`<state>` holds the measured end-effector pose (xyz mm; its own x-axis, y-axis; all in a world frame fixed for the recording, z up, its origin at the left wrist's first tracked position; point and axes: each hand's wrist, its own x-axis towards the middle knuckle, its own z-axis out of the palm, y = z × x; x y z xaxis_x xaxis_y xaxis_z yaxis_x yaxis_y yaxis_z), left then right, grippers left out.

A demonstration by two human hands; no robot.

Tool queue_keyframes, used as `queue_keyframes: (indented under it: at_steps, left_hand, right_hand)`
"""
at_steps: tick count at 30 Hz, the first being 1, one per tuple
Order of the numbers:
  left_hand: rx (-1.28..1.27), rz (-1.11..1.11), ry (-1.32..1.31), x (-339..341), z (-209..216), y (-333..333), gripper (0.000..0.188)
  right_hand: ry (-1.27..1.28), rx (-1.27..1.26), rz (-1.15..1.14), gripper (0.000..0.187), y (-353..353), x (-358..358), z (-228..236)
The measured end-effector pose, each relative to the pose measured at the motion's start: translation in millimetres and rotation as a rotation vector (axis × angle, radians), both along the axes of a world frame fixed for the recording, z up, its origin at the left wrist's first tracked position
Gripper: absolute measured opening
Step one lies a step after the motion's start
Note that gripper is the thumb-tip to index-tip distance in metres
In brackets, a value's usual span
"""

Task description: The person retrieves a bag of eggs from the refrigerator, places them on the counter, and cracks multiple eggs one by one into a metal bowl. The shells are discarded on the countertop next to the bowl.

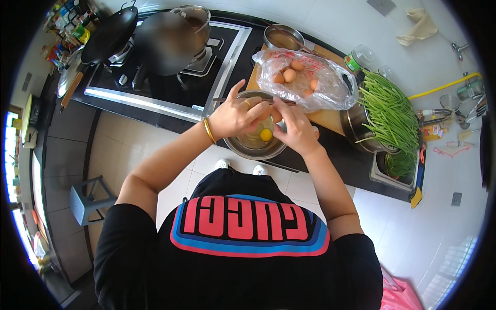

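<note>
- A black shirt (139, 268) with a pink-and-blue print fills the foreground, on the near side of the bowl; the person's two bare forearms reach past it.
- Just over the bowl, the left hand (235, 116), a gold bracelet (208, 130) on its wrist, bends its fingers against a brown eggshell (275, 114), grasping it from the left.
- Opposite, the right hand (297, 129) pinches the same shell from the right; fingers hide whether the halves are fully parted.
- The shell sits above the bowl's middle, held between both hands.
- The steel bowl (253, 153) stands at the counter's edge, a yolk (266, 135) in clear egg white inside.
- Dark chopsticks (219, 99) show across the bowl's far side, partly behind the hands.
- Beyond the bowl to the right, a clear bag (330, 88) of brown eggs (289, 76) rests on a wooden board (320, 120).
- Well right of the bowl, long greens (390, 108) top a steel pot (354, 126).
- Beyond the bowl, past the bag, sits a saucepan (284, 39).
- Far left of the bowl, a black wok (111, 36) stands by the stove (217, 72).
</note>
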<state>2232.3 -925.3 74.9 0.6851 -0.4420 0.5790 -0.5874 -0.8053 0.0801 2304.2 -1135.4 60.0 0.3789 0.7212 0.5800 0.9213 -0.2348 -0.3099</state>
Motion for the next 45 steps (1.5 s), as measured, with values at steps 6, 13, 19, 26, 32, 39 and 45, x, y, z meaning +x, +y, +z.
queue_keyframes:
  at_steps: [6, 13, 19, 26, 32, 39, 45]
  left_hand:
    - [0.121, -0.003, -0.225, 2, 84, 0, 0.048]
    - [0.209, 0.0, -0.466, -1, 152, -5, 0.049]
    - [0.154, 0.061, 0.022, -3, 74, 7, 0.055]
    - [-0.119, 0.16, 0.345, 4, 9, 13, 0.058]
    - [-0.107, 0.225, 0.316, -1, 6, -7, 0.064]
    - [-0.072, 0.286, 0.371, -2, -58, -4, 0.065]
    - [-0.825, 0.196, 0.767, -4, -42, -1, 0.058]
  right_hand:
    - [-0.279, 0.075, 0.014, 0.057, -2, 6, 82]
    - [-0.48, 0.112, 0.013, 0.053, -7, 4, 160]
    - [-0.249, -0.065, 0.072, 0.04, 10, 12, 92]
    - [-0.005, -0.043, -0.041, 0.039, 10, 4, 30]
    - [0.129, 0.259, -0.179, 0.046, -3, -9, 28]
    - [0.333, 0.029, -0.215, 0.041, -8, -10, -43]
    - [1.002, 0.341, -0.017, 0.037, -9, -9, -57]
